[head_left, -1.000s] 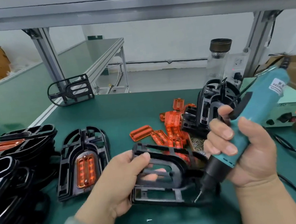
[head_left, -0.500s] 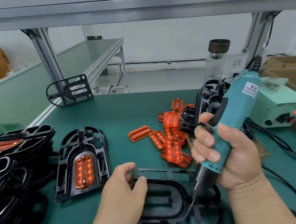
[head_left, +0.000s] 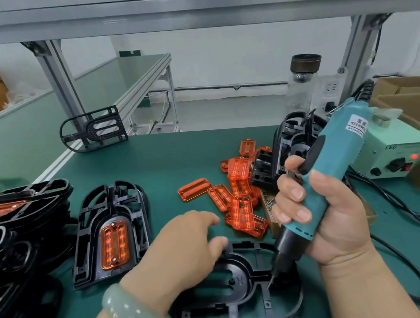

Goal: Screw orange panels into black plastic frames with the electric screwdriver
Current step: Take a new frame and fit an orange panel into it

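Right hand [head_left: 331,220] gripped teal electric screwdriver [head_left: 337,158], bit aimed at black plastic frame [head_left: 236,286] lower centre, left hand [head_left: 186,250] above it, fingers loosely apart.

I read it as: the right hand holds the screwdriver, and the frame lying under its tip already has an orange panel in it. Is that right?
Not quite. The head view shows the right hand holding the screwdriver, but the frame lying under its tip is bare, with no orange panel in it. The finished frame, with its panel, lies further left.
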{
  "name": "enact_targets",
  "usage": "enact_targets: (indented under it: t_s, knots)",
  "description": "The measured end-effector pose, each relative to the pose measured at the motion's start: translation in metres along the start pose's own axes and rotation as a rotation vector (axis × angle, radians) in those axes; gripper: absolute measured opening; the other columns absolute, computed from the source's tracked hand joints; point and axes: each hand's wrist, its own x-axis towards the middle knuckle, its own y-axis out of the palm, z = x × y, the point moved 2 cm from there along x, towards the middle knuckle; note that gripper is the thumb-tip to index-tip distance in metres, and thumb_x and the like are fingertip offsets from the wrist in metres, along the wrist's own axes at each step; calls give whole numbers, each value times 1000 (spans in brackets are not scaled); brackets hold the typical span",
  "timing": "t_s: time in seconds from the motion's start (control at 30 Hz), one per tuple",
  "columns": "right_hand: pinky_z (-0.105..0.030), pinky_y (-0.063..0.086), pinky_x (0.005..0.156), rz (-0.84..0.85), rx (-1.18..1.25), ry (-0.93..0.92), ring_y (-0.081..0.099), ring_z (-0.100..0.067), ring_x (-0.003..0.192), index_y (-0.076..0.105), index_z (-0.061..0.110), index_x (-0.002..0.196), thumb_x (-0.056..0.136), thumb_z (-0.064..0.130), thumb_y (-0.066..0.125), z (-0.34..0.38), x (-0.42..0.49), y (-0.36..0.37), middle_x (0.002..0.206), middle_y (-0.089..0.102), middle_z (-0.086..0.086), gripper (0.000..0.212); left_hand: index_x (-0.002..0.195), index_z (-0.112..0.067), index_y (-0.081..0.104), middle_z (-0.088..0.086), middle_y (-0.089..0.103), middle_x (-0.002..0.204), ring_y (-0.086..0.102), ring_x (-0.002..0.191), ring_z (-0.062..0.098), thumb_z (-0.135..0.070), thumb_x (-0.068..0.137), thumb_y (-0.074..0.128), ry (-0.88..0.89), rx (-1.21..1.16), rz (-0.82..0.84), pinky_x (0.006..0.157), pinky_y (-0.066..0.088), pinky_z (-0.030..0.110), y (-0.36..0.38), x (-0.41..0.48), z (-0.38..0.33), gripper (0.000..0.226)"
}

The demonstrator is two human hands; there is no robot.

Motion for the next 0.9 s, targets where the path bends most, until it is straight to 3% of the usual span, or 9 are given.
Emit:
enact_targets:
  t_s: [0.17,0.23,0.33,0.47,0.6,0.7,0.8,0.87,0.9]
  knots:
    - [-23,41,48,-77,-29,-58,46,-7,40,65,15,90,65,26,85,3,1,0,61,48,2,34,118,-33,57,-6,56,116,53,109,16,-53,84,57,11,154,43,89,41,26,12,-8,1,40]
    - [-21,41,48,-126,-50,-88,44,-6,39,64,16,89,81,22,63,4,1,-2,60,47,2,10,118,-33,57,-6,56,113,53,107,16,-53,84,57,1,157,28,84,40,25,12,-9,2,40]
    - [-20,40,48,-151,-62,-97,43,-6,38,60,16,90,81,18,44,5,-1,-3,59,47,3,19,121,-32,56,-6,58,116,54,108,15,-55,82,58,-3,156,36,84,39,24,12,-9,3,44]
    - [-21,42,47,-138,-78,-106,44,-7,38,61,16,89,81,16,43,5,-1,-3,59,47,2,20,127,-31,54,-8,61,122,55,115,13,-57,79,62,-30,-14,-11,97,42,26,4,5,2,55]
    - [-21,42,47,-140,-78,-118,43,-8,38,65,17,86,80,16,44,5,0,-1,59,47,2,21,107,-19,65,-2,68,99,61,97,19,-46,87,58,-45,-80,-76,82,45,27,9,41,-17,34]
    - [-21,42,47,-141,-59,-118,44,-8,38,65,16,86,80,15,46,4,0,-2,59,48,1,20,84,-11,60,2,60,75,61,81,24,-45,86,59,-59,-19,-29,67,44,30,20,62,-30,34]
    - [-22,43,48,-118,-72,-110,45,-8,39,68,16,86,78,18,64,4,1,-2,60,49,1,9,92,-10,65,4,64,85,62,89,25,-36,86,62,-76,6,-34,71,45,30,23,73,-26,26]
    - [-22,44,48,-98,-63,-103,46,-8,39,68,15,88,68,21,79,4,1,-1,60,50,1,24,95,-13,70,4,69,92,63,91,24,-30,84,63,-99,-51,-49,77,47,28,18,73,-20,21]
    - [-22,44,48,-105,-67,-101,46,-8,39,67,15,88,71,19,76,4,1,-2,60,50,1,20,92,-17,71,2,70,90,64,90,22,-26,83,65,-126,-132,-72,79,47,27,15,72,-15,14]
